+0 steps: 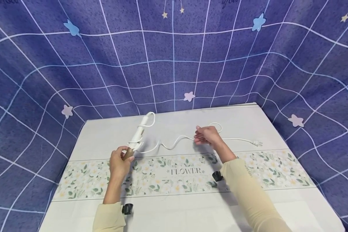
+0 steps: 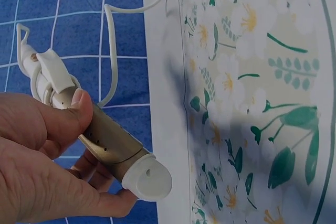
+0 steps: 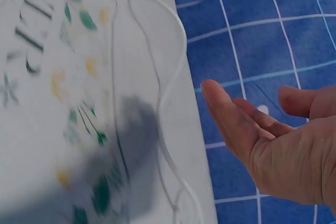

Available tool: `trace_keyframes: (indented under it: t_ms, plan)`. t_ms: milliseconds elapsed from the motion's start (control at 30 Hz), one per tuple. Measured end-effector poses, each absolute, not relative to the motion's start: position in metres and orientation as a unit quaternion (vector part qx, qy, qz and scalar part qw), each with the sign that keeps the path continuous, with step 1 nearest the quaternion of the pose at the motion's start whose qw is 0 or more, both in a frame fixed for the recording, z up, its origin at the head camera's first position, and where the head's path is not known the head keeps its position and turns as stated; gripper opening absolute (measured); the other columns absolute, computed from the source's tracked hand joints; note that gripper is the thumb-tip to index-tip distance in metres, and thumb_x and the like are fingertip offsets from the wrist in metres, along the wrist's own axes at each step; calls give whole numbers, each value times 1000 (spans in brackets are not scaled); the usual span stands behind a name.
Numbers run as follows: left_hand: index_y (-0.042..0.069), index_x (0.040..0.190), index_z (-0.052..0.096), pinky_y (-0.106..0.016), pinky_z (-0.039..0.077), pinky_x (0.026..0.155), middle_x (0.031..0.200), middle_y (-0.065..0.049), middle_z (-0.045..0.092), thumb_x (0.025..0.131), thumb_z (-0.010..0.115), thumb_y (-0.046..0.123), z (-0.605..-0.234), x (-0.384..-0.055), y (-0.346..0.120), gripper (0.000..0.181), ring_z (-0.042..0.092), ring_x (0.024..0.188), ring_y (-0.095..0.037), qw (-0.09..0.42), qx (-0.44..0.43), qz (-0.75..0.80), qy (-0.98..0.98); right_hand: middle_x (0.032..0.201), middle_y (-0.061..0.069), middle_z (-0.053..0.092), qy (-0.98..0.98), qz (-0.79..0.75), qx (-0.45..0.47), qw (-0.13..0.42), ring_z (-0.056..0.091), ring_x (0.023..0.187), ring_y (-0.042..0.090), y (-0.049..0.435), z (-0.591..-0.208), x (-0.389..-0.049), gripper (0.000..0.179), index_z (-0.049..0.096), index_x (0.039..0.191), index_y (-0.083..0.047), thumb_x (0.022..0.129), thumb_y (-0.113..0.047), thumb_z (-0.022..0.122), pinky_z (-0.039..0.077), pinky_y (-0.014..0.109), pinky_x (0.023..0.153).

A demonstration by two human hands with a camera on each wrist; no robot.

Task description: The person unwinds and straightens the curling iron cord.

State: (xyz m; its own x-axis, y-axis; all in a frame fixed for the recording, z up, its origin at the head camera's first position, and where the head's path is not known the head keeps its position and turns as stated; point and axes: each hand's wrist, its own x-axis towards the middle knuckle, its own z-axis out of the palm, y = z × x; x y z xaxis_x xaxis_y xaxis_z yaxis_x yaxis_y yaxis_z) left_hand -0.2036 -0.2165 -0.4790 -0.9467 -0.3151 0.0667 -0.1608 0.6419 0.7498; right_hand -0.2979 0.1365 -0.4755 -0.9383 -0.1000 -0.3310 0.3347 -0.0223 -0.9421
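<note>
My left hand (image 1: 119,164) grips a curling iron (image 1: 138,133) by its gold barrel (image 2: 116,142), thumb on one side and fingers on the other. The iron's white tip (image 2: 149,179) points back toward me, and its white handle slants away to the far side. Turns of the white cord (image 1: 170,148) wrap around the handle and clamp. From there the cord runs in waves across the table to a two-prong plug (image 1: 256,143) on the right. Over that cord hovers my right hand (image 1: 209,136), its fingers extended and holding nothing.
A white table cover (image 1: 101,137) with a floral band marked FLOWER lies beneath. Blue grid-patterned curtain (image 1: 174,74) with stars surrounds the table's back and sides. Each wrist carries a black mount, one beside the left sleeve (image 1: 108,217) and one beside the right sleeve (image 1: 246,190).
</note>
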Motion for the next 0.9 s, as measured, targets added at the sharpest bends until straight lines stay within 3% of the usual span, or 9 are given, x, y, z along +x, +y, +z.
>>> trace_keyframes:
  t_ms: [233, 433, 767, 900]
  plan:
    - [7, 122, 55, -48, 41, 86, 105, -15, 45, 86, 69, 3, -478, -205, -214, 40, 47, 95, -33, 81, 130, -420, -895, 113, 37, 58, 647, -727, 100, 207, 68, 92, 40, 106, -497, -299, 47, 50, 123, 19, 98, -20, 55, 53, 43, 82]
    - [8, 123, 55, -46, 42, 85, 106, -14, 45, 86, 69, 3, -474, -206, -208, 40, 48, 96, -32, 76, 124, -427, -892, 113, 36, 59, 623, -738, 116, 231, 67, 94, 41, 83, -515, -301, 39, 54, 118, 18, 98, -15, 56, 53, 42, 83]
    - [9, 121, 56, -46, 42, 84, 105, -13, 47, 85, 70, 2, -466, -206, -199, 40, 51, 97, -32, 80, 106, -420, -898, 95, 30, 66, 565, -777, 124, 249, 70, 87, 36, 64, -535, -309, 31, 58, 111, 18, 96, -9, 56, 54, 41, 81]
    - [9, 121, 57, -46, 44, 85, 105, -14, 48, 83, 71, 0, -466, -205, -198, 41, 52, 99, -33, 67, 88, -427, -898, 91, 26, 67, 493, -824, 134, 244, 63, 104, 42, 60, -536, -313, 23, 57, 108, 15, 98, -6, 51, 54, 42, 83]
